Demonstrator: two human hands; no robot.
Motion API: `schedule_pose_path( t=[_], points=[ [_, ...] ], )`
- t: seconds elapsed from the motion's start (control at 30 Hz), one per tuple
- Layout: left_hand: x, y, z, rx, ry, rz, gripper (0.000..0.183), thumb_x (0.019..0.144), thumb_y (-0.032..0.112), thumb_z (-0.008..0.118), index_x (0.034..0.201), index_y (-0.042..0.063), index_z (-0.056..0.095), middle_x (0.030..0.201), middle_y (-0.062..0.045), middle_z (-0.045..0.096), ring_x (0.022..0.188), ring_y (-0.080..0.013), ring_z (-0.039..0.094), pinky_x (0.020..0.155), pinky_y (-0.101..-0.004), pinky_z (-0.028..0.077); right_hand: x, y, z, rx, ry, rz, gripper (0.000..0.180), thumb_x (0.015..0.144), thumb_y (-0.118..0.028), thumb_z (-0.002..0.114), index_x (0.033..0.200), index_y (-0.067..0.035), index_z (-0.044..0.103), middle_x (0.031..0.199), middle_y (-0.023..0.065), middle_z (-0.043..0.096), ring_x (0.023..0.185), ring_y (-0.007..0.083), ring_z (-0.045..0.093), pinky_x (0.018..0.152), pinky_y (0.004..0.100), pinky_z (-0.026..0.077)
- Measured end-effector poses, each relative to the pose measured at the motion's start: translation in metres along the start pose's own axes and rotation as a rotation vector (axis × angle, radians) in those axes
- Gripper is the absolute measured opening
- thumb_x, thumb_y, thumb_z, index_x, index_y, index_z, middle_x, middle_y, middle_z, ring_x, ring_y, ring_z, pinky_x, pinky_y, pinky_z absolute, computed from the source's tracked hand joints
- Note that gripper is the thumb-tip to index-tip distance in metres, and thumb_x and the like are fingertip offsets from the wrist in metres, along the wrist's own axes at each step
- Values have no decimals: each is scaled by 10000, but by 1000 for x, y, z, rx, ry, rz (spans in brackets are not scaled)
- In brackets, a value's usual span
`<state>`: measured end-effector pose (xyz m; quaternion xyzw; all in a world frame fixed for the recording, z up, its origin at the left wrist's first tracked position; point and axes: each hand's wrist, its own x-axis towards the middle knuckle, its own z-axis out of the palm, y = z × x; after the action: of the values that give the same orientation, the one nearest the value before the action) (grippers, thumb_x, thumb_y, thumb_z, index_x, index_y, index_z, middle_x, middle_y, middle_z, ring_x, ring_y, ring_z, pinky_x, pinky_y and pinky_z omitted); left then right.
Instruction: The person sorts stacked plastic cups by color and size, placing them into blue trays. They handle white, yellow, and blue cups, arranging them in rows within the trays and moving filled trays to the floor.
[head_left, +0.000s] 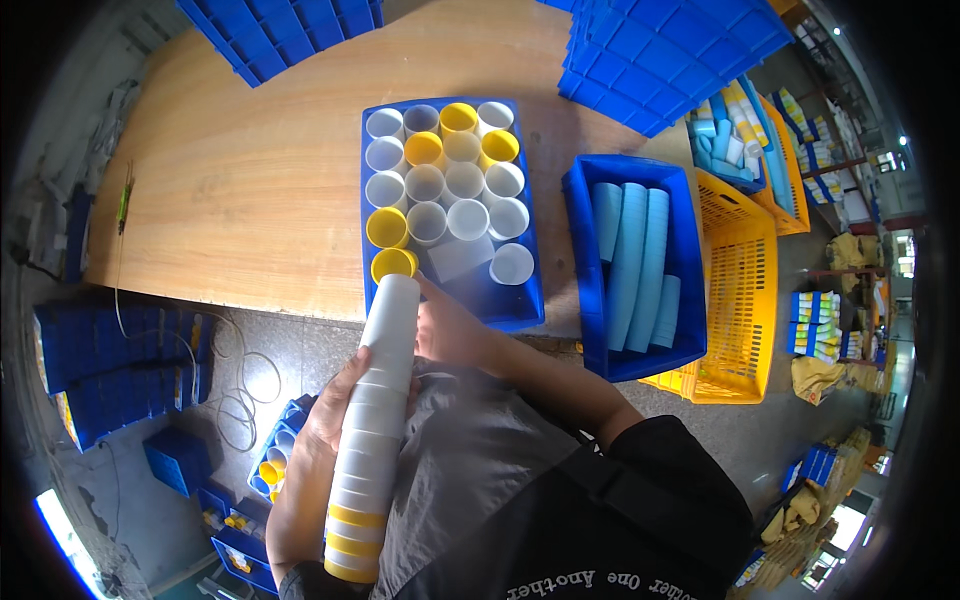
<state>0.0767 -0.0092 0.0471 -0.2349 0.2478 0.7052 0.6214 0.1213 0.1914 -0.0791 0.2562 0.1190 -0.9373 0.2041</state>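
My left hand (339, 401) is wrapped around a long stack of nested cups (367, 427), mostly white with yellow ones at the lower end. The stack slants up from my body, its top end overlapping the near left part of a blue plastic tray (531, 304). Beside that top end is my right hand (454, 326); its fingers are partly hidden, so its grip is unclear. Rows of upright white cups (468, 219) and yellow cups (387, 227) stand mouth up in the tray. Among them lies a pale flat rectangular piece (460, 259).
Right of the tray, a blue bin (574, 247) holds light-blue nested stacks (634, 270). Yellow perforated crates (739, 300) stand beyond it. Blue crates (667, 60) sit at the far side of the wooden table (247, 172). A green-handled tool (123, 206) lies left; a loose cable (244, 397) coils on the floor.
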Motion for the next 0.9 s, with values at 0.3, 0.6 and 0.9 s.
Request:
schedule_pose_path(
  t=[0.3,0.6,0.9],
  points=[
    [2,1,-39,-128,-9,-63,635,923,312,664,1334,-91,395,1119,-317,596,949,-362,675,752,-455,616,17,-23,-23,-2242,894,-999,280,837,-239,714,991,-47,581,841,116,613,703,275,651,569,357,507],
    [11,-3,-29,-98,31,-50,677,921,465,629,1304,-68,460,1042,-262,625,901,-329,660,746,-426,594,-1,-54,-25,-1854,720,-1199,198,827,-116,634,964,-48,509,903,142,612,771,392,635,629,475,513],
    [16,1,-11,183,-31,-81,636,872,361,720,1262,-86,489,997,-209,663,778,-271,703,681,-337,616,-60,-23,30,-2495,-101,-1429,432,855,-172,679,1254,-116,523,1270,44,592,1199,216,560,928,418,438]
  ],
)
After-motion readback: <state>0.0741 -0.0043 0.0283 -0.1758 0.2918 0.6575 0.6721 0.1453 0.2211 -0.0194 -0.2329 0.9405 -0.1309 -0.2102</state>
